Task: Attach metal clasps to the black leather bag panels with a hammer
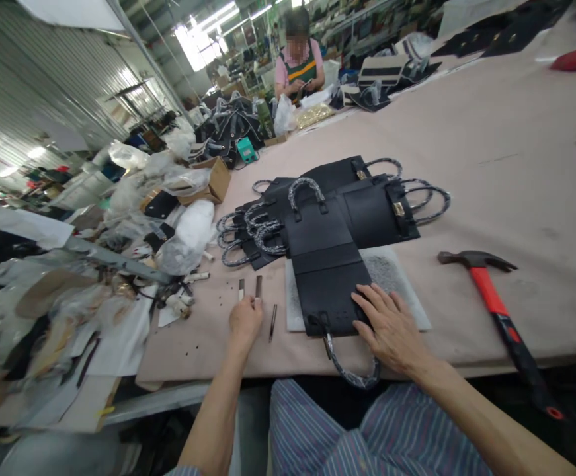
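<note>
My right hand point(391, 324) lies flat with spread fingers on the lower right corner of a black bag panel point(330, 284). The panel has a plastic-wrapped handle at each end; its near handle point(354, 377) hangs over the table edge. Under it sits a pale speckled slab point(401, 284). To the left, the fingers of my left hand point(246, 324) are pinched at the lower end of a flat metal tool point(258, 287). A similar flat metal tool point(241, 288) lies beside it, touching or close to the fingertips. Tweezers point(272, 322) rest right of that hand.
More black bag panels point(377, 211) with wrapped handles are piled behind. A red and black claw hammer point(489, 291) lies at the right, its grip past the table edge. Plastic bags point(188, 231) and a cardboard box point(217, 182) crowd the left. A co-worker point(300, 63) sits across the table.
</note>
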Demonstrator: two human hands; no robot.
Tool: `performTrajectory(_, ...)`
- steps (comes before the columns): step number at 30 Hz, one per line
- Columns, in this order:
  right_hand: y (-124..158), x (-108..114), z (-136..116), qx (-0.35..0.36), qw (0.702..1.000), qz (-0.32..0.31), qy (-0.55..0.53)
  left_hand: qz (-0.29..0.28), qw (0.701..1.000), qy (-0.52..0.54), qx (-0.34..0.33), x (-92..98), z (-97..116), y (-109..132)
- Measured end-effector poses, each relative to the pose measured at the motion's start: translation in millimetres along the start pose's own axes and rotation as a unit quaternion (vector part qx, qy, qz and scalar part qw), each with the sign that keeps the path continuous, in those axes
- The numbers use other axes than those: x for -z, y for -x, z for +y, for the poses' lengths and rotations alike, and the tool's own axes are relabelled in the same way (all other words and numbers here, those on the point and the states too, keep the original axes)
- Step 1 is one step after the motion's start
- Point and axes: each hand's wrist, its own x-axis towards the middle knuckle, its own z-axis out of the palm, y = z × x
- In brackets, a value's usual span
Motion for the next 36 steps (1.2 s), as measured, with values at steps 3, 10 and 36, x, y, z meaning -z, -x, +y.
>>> performTrajectory(3,1,-5,2,0.004,1.000,0.011,0.001,0.035,0.998,-0.054,-0.024,0.5,12,11)
performTrajectory(10,-1,-2,-1,-0.003,1.000,0.007,0.003,-0.094,0.994,-0.027,-0.047,-2.2,26,24)
performTrajectory(36,-6,11,-6,-0.040,0.999,-0.021,-0.026,-0.117,0.755,0.632,-0.131,-43.2,126,66)
